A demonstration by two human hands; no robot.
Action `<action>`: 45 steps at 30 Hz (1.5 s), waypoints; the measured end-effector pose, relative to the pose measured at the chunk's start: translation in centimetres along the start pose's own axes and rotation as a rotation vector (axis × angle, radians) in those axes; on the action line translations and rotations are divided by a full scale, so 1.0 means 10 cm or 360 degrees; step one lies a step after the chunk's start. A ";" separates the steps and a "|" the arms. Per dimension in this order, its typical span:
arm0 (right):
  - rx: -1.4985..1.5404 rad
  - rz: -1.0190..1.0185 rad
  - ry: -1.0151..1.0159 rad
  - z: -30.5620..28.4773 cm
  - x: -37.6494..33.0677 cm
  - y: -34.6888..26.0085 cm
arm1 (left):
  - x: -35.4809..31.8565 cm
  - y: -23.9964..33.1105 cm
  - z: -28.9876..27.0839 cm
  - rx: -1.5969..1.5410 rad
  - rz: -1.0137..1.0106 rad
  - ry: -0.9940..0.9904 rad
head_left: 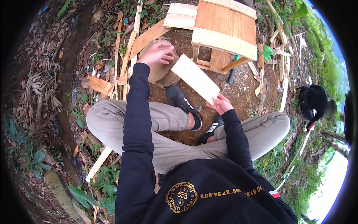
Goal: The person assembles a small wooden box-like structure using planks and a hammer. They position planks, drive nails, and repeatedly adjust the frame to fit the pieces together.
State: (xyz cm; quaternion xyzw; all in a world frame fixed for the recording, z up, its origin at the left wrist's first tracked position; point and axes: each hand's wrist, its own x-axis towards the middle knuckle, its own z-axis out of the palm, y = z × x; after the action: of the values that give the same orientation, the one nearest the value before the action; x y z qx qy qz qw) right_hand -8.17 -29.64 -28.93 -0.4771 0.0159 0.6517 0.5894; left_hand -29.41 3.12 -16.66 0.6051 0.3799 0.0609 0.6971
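My right hand (222,104) grips the near right end of a short, pale wooden board (195,77), which slants up to the left in front of me. My left hand (158,54) hovers past the board's far left end, fingers stretched and a little apart, holding nothing. Beneath and behind it is a large rounded stone (158,72). Just beyond the board stands a small wooden stool-like frame (225,22) with a slatted top. Another pale plank piece (181,15) adjoins its left side.
A tool with a dark grip (231,75) leans by the frame's right leg. Long wooden strips (128,52) lie at the left, with offcuts (100,85) near them. A green plastic scrap (267,53) lies right of the frame. Farther right, another person (313,102) bends over.
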 end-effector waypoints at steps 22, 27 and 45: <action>0.0120 -0.0270 0.0877 0.28 -0.02 0.67 | 0.80 0.41 0.89 0.1289 0.0858 0.0021; 0.0368 -0.0292 0.1030 0.40 -0.06 0.83 | 0.80 0.44 0.91 0.1232 0.0732 0.0017; 0.0821 -0.0316 0.0815 1.21 1.00 0.64 | 0.78 0.30 0.93 0.1268 0.0763 0.0027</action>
State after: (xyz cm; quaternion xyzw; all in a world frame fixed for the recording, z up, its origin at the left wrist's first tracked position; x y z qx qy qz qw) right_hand -19.00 -17.02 -32.24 -0.4597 0.2801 0.4255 0.7275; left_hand -17.16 0.77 -17.72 0.8960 0.2287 0.0746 0.3734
